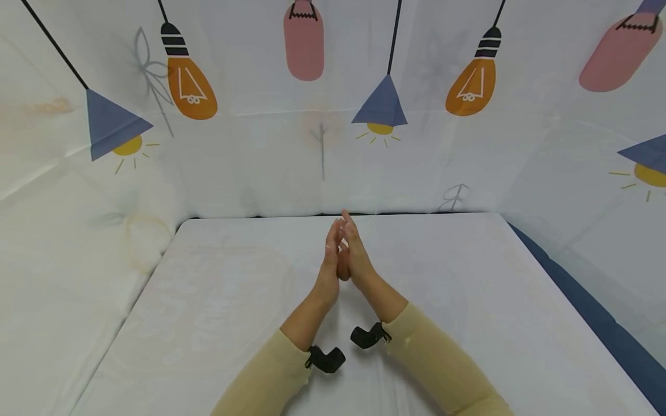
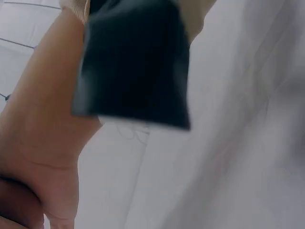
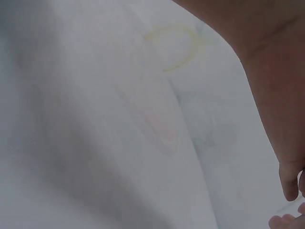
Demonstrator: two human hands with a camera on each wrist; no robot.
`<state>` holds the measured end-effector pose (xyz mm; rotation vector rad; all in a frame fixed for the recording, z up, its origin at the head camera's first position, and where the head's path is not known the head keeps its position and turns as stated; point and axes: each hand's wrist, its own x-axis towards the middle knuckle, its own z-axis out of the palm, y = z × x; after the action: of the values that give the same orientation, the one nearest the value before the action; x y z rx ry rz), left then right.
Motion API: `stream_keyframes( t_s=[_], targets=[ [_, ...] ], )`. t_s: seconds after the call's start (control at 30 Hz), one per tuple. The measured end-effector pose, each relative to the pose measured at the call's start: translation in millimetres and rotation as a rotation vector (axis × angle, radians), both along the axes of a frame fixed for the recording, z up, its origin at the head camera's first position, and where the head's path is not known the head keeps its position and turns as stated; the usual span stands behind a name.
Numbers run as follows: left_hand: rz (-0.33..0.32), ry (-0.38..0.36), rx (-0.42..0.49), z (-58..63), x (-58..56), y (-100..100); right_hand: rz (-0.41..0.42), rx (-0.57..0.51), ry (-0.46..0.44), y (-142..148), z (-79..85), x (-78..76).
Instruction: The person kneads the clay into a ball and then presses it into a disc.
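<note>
White cloth, draped: cover of the desk (image 1: 208, 323), creased, its far edge running below the printed cloth backdrop (image 1: 250, 167).

Item, principal pair: left hand (image 1: 329, 267) and right hand (image 1: 361, 257), side by side above the middle of the desk, nearer its far edge than the person's sleeves are. Governing relation: each hand is the other's nearest object, the right lying immediately to the left hand's right, palm sides turned inward. Long axes lean toward each other like a gable, wrists apart, fingers pointing away from the person to the far edge. Neither arm is plainly nearer to the meeting place; the right hand's tip reaches slightly farther.

Condition, left hand: fingers extended, not clenched, no object visible in its grasp; it touches the right hand near the fingertips. Condition, right hand: likewise extended, with no visible object. A small gap shows between the palms (one thumb (image 1: 343, 268) hangs there, and which hand owns it is hard to tell). Whether the palms meet deeper in is hidden.

Accessories: left sleeve (image 1: 265, 375) and right sleeve (image 1: 442, 361), pale yellow; left wrist device (image 1: 327, 360) and right wrist device (image 1: 366, 337), black, projecting inward, apart from each other.
</note>
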<state>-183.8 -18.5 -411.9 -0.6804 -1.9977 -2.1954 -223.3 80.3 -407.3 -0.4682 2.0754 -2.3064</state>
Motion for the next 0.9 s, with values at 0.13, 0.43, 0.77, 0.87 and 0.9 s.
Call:
stream_keyframes(
  t_s=[0.13, 0.43, 0.77, 0.87, 0.9],
  targets=[
    [0.049, -0.026, 0.02, -1.4, -4.7, -1.7, 0.053, 0.013, -0.036, -4.1, -1.1, 11.4],
    [0.109, -0.089, -0.021, 1.2, -15.6, -8.6, 0.095, 0.035, 0.035, -7.8, 5.2, 29.1],
    [0.101, -0.073, -0.111, -8.3, -21.3, -14.4, 0.105, -0.045, 0.086, -6.7, 15.0, 34.0],
    [0.069, -0.032, -0.184, -10.0, -19.8, -15.9, 0.096, -0.135, 0.03, -5.4, 18.9, 31.7],
    [0.059, -0.018, -0.213, -9.9, -18.6, -16.4, 0.091, -0.159, 0.013, -4.8, 20.5, 30.9]
  ],
)
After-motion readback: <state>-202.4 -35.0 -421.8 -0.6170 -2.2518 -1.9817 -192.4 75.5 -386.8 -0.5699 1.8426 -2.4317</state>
